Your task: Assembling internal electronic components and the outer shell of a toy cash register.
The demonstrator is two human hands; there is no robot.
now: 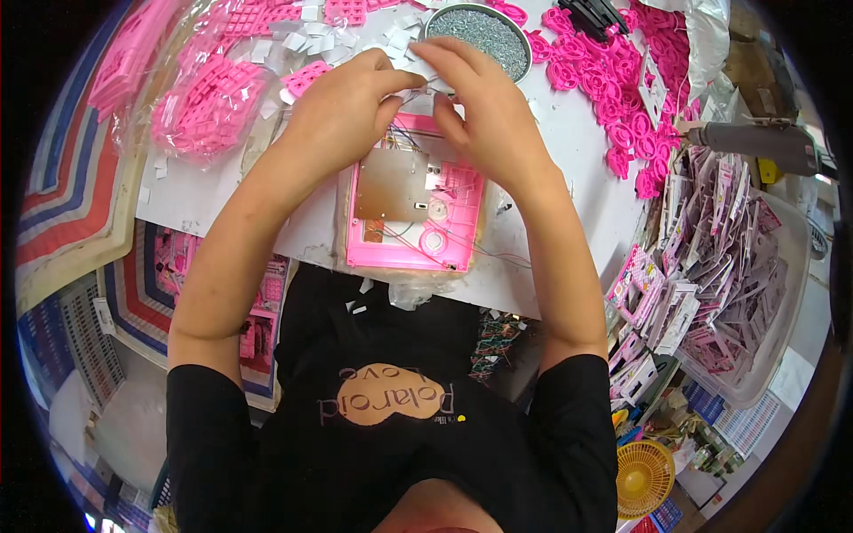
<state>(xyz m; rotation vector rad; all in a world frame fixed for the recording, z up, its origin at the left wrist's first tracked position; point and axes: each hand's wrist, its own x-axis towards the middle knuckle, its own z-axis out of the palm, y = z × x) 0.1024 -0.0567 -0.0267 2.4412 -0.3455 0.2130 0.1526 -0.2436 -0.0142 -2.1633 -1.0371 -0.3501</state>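
Observation:
A shallow pink plastic housing [355,250] lies before me. Inside it are a brown-grey flat plate [391,185], thin wires [404,238] and small round and gridded pink parts. Just beyond its far edge, my left hand [346,107] has its fingers bent inward around thin wires, which rise from the housing. Facing it, my right hand [498,120] curls its thumb and fingers toward the same strands. The fingertips partly hide where the wires are gripped.
Beyond my right hand stands a round tin of small screws [484,35]. Pink rings [613,89] heap at far right, near a grey power screwdriver [755,147]. A clear bin [773,329] holds many panels. Bagged pink parts [209,107] and white paper pieces [311,40] lie far left.

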